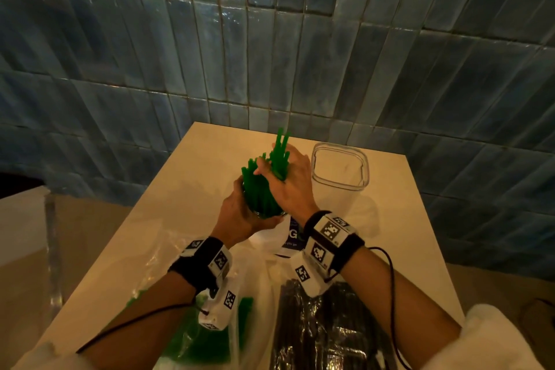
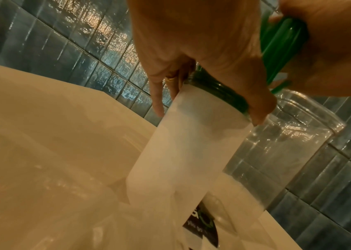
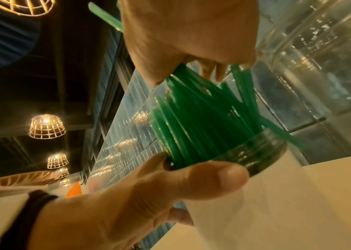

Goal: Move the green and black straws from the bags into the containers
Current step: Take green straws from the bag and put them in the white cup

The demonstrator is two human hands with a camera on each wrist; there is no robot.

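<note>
Risk first, imo: green straws (image 1: 264, 186) fanning out unevenly from the round container (image 3: 253, 157), a few sticking up way higher. Could snag, spill over the rim onto the bench (image 1: 399, 219), or tip the container since it's tilted, w/ left hand (image 1: 240, 216) curled round its neck as the only support. Right hand (image 1: 288, 177) clamped on the upper part of the bunch; sloppy push = bent straws.

Counts: 2 containers, one w/ green straws, one clear square container (image 1: 341, 167) just beside, empty. 2 bags near the body: green bag (image 1: 210, 336) not emptied, black straws (image 1: 315, 330) untouched in theirs. Single straws too many to count.
</note>
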